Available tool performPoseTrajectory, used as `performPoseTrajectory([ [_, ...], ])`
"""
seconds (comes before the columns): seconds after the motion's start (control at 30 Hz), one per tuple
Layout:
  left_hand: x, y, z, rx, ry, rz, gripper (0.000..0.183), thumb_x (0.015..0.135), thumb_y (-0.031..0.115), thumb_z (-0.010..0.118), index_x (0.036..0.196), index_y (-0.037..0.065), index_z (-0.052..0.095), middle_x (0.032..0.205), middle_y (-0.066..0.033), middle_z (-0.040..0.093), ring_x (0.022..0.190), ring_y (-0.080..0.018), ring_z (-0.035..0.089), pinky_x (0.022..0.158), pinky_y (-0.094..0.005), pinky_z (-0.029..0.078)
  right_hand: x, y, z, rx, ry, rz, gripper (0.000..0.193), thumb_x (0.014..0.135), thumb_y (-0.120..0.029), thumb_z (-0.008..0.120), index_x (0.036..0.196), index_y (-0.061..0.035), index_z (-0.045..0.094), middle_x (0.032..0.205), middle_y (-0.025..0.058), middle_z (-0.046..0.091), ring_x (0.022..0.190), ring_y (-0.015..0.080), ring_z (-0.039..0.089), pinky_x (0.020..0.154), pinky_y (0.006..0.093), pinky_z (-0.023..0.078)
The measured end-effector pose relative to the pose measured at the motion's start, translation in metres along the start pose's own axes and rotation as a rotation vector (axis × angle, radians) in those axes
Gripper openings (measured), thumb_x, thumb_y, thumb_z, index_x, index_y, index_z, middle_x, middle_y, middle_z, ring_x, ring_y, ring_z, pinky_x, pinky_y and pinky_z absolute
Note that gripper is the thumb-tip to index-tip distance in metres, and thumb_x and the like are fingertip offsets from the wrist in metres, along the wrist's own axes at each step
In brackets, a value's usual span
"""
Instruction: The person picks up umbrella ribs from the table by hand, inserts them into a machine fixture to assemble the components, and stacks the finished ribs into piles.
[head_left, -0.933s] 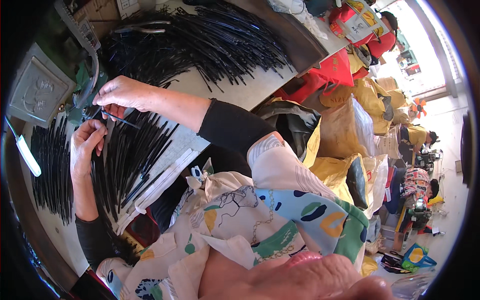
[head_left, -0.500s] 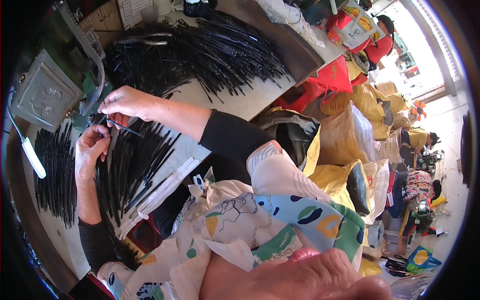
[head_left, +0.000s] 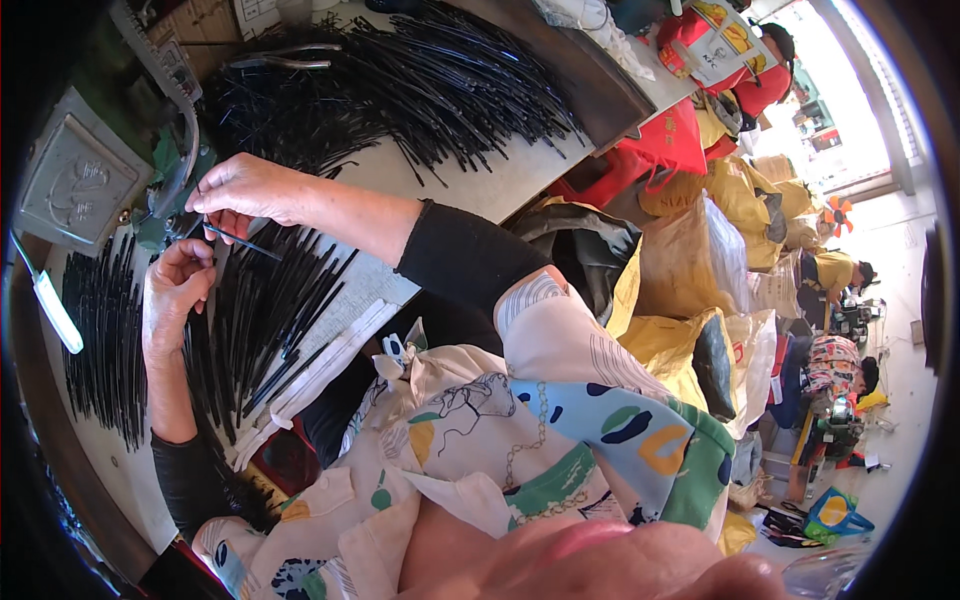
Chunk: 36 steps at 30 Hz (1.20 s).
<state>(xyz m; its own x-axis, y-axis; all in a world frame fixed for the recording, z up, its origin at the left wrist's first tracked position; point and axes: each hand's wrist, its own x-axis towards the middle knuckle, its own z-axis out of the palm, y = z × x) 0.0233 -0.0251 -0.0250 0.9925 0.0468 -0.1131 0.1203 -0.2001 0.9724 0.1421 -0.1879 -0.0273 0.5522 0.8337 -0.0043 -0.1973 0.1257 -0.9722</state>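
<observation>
My right hand [head_left: 250,190] is closed in a pinch beside the machine's working end, with a thin black strip [head_left: 256,248] slanting out from its fingers. Just below it, my left hand [head_left: 175,295] has its thumb and fingers curled together; what they hold, if anything, is too small to make out. Under and beside my hands, a fan of black strips [head_left: 265,320] covers the worktable [head_left: 365,275]. Another row of black strips [head_left: 100,345] lies left of my left forearm. The green-grey machine [head_left: 85,185] stands close beyond my fingers, hiding part of the contact point.
A big heap of black strips [head_left: 455,90] lies at the back, with a two-handled metal tool [head_left: 290,58] on it. A white lamp [head_left: 57,312] hangs at left. White strips [head_left: 310,385] lie along the near edge. Yellow sacks [head_left: 675,365] crowd the right; other people work beyond.
The view has shifted slightly. Both hands keep nearly the same pose by the machine, and the black strip is still in my right fingers.
</observation>
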Motion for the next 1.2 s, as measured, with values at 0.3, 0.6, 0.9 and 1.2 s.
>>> performPoseTrajectory([
  [0.3, 0.003, -0.008, -0.004, -0.038, -0.009, 0.019, 0.017, 0.075, -0.002, 0.055, 0.091, 0.004, 0.058, 0.061, 0.0042, 0.05, 0.049, -0.0013, 0.041, 0.043, -0.0156, 0.031, -0.001, 0.0, 0.001, -0.018, 0.018, 0.01, 0.021, 0.088, -0.014, 0.053, 0.097, 0.0026, 0.061, 0.07, 0.0082, 0.059, 0.054, 0.0135, 0.059, 0.046, 0.0234, 0.047],
  [0.6, -0.001, 0.007, 0.003, 0.006, 0.038, 0.009, 0.017, 0.078, 0.002, 0.059, 0.096, 0.002, 0.059, 0.066, 0.0024, 0.056, 0.051, -0.0019, 0.044, 0.044, -0.016, 0.033, 0.0, 0.003, 0.0, -0.009, -0.009, -0.006, 0.023, 0.089, -0.017, 0.053, 0.099, 0.0021, 0.06, 0.071, 0.0076, 0.059, 0.054, 0.0128, 0.058, 0.046, 0.0232, 0.047],
  [0.9, -0.002, 0.023, -0.003, 0.473, 0.096, 0.143, 0.014, 0.082, 0.01, 0.061, 0.091, -0.001, 0.061, 0.067, 0.0012, 0.057, 0.053, -0.0019, 0.044, 0.047, -0.019, 0.034, -0.004, -0.003, -0.001, 0.001, -0.009, -0.002, 0.022, 0.089, -0.016, 0.052, 0.099, 0.0021, 0.059, 0.071, 0.0105, 0.062, 0.054, 0.0128, 0.06, 0.046, 0.0224, 0.047],
  [1.2, -0.008, 0.011, -0.027, 0.725, 0.089, 0.268, 0.017, 0.079, 0.014, 0.06, 0.089, 0.0, 0.063, 0.076, -0.0087, 0.065, 0.066, -0.0126, 0.058, 0.061, -0.0268, 0.045, 0.003, 0.002, -0.003, -0.055, -0.019, -0.081, 0.028, 0.084, -0.02, 0.058, 0.1, 0.0019, 0.061, 0.077, 0.0127, 0.066, 0.062, 0.0148, 0.062, 0.056, 0.0253, 0.05],
])
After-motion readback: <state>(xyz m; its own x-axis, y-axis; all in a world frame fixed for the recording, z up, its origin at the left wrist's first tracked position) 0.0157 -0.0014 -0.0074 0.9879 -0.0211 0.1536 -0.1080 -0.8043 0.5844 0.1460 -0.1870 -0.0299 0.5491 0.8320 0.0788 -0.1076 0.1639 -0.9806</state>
